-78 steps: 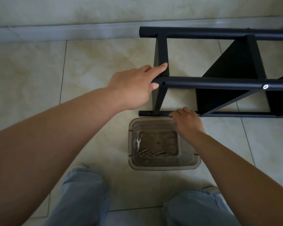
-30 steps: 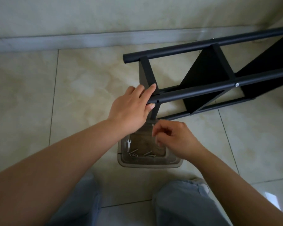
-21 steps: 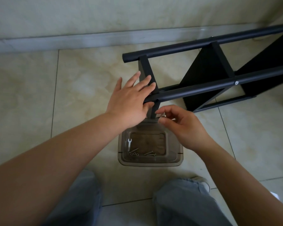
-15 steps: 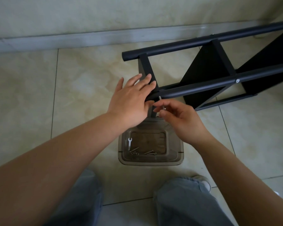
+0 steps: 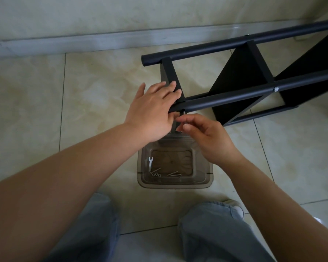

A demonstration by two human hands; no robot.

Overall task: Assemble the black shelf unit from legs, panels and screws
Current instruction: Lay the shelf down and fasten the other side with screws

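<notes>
The black shelf unit (image 5: 240, 82) lies on its side on the tiled floor, round legs running right, dark panels between them. My left hand (image 5: 153, 108) rests on the end of the near upper leg (image 5: 225, 99), fingers straight over the end panel's edge and thumb under the leg. My right hand (image 5: 203, 137) pinches a screw (image 5: 182, 115) whose tip stands in the hole near that leg's end. A silver screw head (image 5: 276, 89) sits further along the same leg.
A clear plastic tub (image 5: 175, 164) on the floor below my hands holds a small wrench (image 5: 150, 161), several screws (image 5: 173, 173) and nuts. The wall's skirting (image 5: 83, 42) runs across the top. My knees in grey trousers are at the bottom edge.
My right hand left the lower leg, took a screw and brought it up to the hole in the near upper leg. My left hand stayed on the leg's end. The view swung left.
</notes>
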